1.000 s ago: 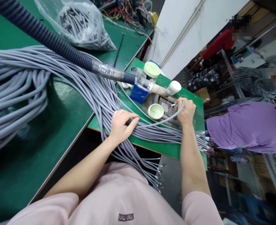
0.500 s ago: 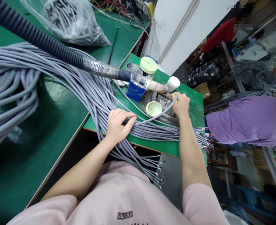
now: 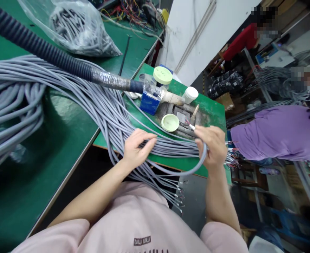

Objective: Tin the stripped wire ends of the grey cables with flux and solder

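A single grey cable [image 3: 182,173] is pinched in my right hand [image 3: 213,146], looping down over the bench's near edge. Its stripped tip, with thin coloured wires [image 3: 188,123], points up and left from my fingers. My left hand [image 3: 137,149] curls over the thick bundle of grey cables [image 3: 174,147], its thumb and forefinger around some of them. Beyond my right hand lies a grimy metal block [image 3: 165,110] with a square pale middle. A brown stick [image 3: 194,114] leans on it, and a small light green dish [image 3: 170,122] sits at its left.
A black corrugated hose [image 3: 65,58] crosses from the upper left to a blue box [image 3: 149,104]. Behind the block stand a green-lidded jar [image 3: 162,75] and a white tub [image 3: 191,94]. A bag of grey cable pieces [image 3: 78,30] lies at the back. A person in purple [image 3: 276,133] is at right.
My right hand has drawn back from the metal block toward me, bringing the cable tip with it. The cable now bends in a low loop. My left hand has stayed nearly in place.
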### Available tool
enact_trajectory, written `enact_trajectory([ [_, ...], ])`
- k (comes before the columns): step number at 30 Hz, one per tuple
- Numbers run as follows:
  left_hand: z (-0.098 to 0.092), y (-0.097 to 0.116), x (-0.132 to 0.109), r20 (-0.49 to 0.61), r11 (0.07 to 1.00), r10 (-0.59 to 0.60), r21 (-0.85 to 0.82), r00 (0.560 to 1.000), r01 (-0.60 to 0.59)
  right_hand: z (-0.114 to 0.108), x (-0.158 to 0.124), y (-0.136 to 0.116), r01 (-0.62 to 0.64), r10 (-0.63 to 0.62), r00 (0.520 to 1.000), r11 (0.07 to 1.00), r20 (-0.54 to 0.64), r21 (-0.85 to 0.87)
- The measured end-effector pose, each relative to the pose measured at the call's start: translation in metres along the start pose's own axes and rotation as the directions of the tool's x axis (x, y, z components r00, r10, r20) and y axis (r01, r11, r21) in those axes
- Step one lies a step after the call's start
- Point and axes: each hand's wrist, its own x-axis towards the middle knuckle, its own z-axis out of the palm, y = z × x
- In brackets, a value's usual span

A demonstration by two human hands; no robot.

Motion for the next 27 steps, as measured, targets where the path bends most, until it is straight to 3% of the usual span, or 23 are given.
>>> enact_trajectory([
  [2,0.014,0.015,-0.012,0.212,0.969,-0.112,-0.195,0.971,0.154,-0.006,-0.023,-0.021,0.052,-0.05,0.998,0.998,-0.026,0.043],
  [3,0.021,0.021,-0.019,0.338,0.92,-0.18,-0.274,0.924,0.279,-0.006,-0.035,-0.03,0.069,-0.068,0.997,0.996,-0.026,0.055],
  [5,0.037,0.03,-0.033,0.535,0.72,-0.294,-0.421,0.792,0.551,-0.003,-0.057,-0.046,0.078,-0.074,0.995,0.994,-0.06,0.075],
  [7,0.049,0.034,-0.043,0.653,0.489,-0.368,-0.47,0.663,0.735,0.004,-0.077,-0.059,0.061,-0.048,0.992,0.993,-0.115,0.106],
  [9,0.057,0.036,-0.049,0.689,0.357,-0.394,-0.496,0.609,0.792,0.012,-0.096,-0.069,0.023,0.003,0.988,0.986,-0.156,0.166],
  [11,0.059,0.039,-0.05,0.678,0.348,-0.403,-0.508,0.615,0.788,0.019,-0.113,-0.076,-0.033,0.077,0.98,0.971,-0.181,0.236],
  [16,0.056,0.047,-0.051,0.617,0.485,-0.387,-0.495,0.685,0.72,0.035,-0.142,-0.089,-0.147,0.243,0.942,0.918,-0.23,0.367],
  [22,0.055,0.047,-0.055,0.548,0.58,-0.373,-0.493,0.749,0.649,0.048,-0.147,-0.1,-0.243,0.384,0.892,0.853,-0.24,0.462],
  [27,0.052,0.045,-0.054,0.545,0.6,-0.38,-0.469,0.747,0.648,0.048,-0.145,-0.103,-0.252,0.39,0.894,0.844,-0.22,0.473],
])
